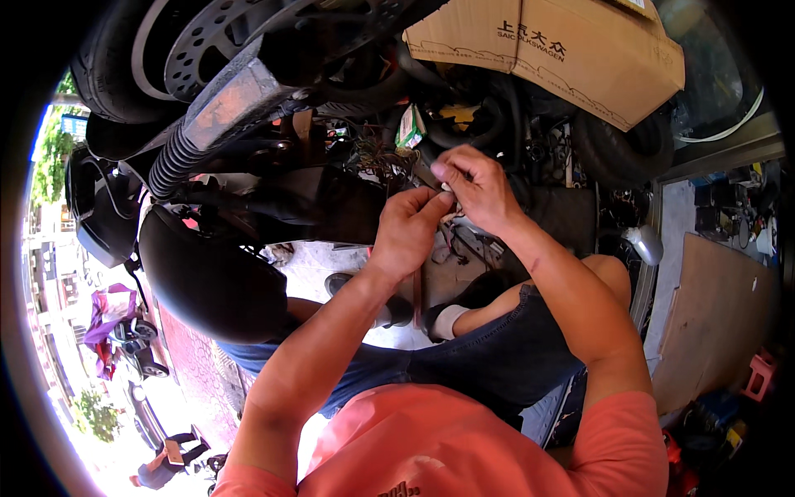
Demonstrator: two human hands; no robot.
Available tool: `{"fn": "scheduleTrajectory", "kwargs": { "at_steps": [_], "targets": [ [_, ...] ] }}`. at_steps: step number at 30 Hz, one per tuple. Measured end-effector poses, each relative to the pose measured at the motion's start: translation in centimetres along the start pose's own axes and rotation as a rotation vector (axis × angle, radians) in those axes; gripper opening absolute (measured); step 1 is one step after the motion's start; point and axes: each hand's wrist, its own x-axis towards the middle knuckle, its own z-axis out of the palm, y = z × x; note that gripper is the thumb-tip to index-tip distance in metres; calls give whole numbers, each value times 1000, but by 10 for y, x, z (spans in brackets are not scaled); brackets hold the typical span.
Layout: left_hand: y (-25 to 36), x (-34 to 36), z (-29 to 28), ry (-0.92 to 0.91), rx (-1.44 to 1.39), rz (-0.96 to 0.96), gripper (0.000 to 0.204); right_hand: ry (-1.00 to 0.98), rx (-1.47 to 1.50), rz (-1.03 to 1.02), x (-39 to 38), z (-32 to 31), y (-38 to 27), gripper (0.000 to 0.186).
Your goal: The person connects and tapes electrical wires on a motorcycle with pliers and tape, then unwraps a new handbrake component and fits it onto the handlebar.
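Both hands meet in front of me, their fingertips touching or nearly so. My left hand is closed in a pinch, thumb against the forefinger. Just beyond and to its right, my right hand is closed too, with the fingers curled. A small pale bit shows between the fingertips, too small to name. Behind the hands hangs a tangle of thin wires, beside the dark body of a scooter or motorcycle. Below them, dark cables lie near my feet.
At upper left are a wheel with a drilled brake disc and a ribbed black boot. A rounded black panel juts toward my left arm. A cardboard box sits over tyres at upper right. A silver canister stands right.
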Motion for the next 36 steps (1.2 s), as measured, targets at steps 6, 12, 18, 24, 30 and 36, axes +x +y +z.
{"fn": "scheduleTrajectory", "kwargs": {
  "at_steps": [6,12,18,24,30,36],
  "targets": [
    [20,5,11,-26,-115,25,28,330,30,-206,28,4,-21,32],
    [34,1,9,-48,-157,-6,30,103,149,-9,37,-1,-19,35],
    [23,0,10,27,164,137,34,61,-134,-123,41,-17,-26,27],
    [30,-7,22,28,269,244,32,160,-228,-197,45,-32,-18,22],
    [32,-14,30,65,255,310,32,220,-267,-184,47,-40,-16,17],
    [50,-81,-6,-54,385,497,25,642,-546,90,65,-181,48,29]
  ]
}}
